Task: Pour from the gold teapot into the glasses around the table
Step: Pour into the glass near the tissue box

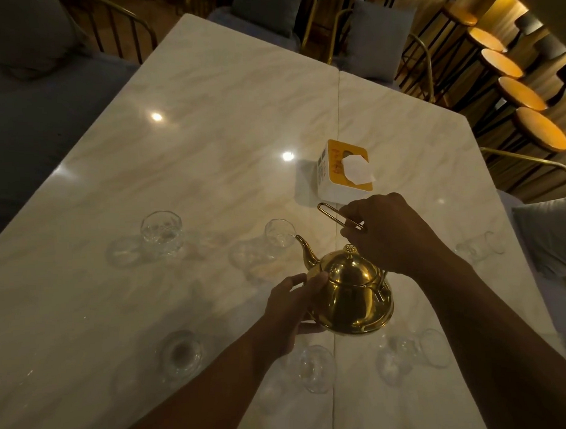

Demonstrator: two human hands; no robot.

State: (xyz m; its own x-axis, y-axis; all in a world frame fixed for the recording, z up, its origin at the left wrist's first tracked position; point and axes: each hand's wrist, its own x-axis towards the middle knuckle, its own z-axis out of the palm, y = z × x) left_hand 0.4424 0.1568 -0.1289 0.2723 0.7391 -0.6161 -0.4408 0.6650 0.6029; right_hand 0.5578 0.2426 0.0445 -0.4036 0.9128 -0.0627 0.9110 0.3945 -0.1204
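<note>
The gold teapot [352, 295] hangs tilted over the white marble table [176, 147], its spout tip at the rim of a clear glass [279, 233]. My right hand [388, 233] is shut on the teapot's wire handle above the lid. My left hand [294, 305] presses against the pot's left side and base. Another glass [162, 231] stands to the left. Nearer me stand three more glasses: one at the left [180, 354], one in the middle [316, 369] and one at the right [435, 348]. A further glass [480, 244] lies at the right edge.
A white and yellow tissue box [344, 172] stands just beyond my right hand. Grey cushioned seats with gold metal frames [124, 30] ring the table. Round wooden stools [524, 93] line the far right. A seam [337, 116] runs between two table slabs.
</note>
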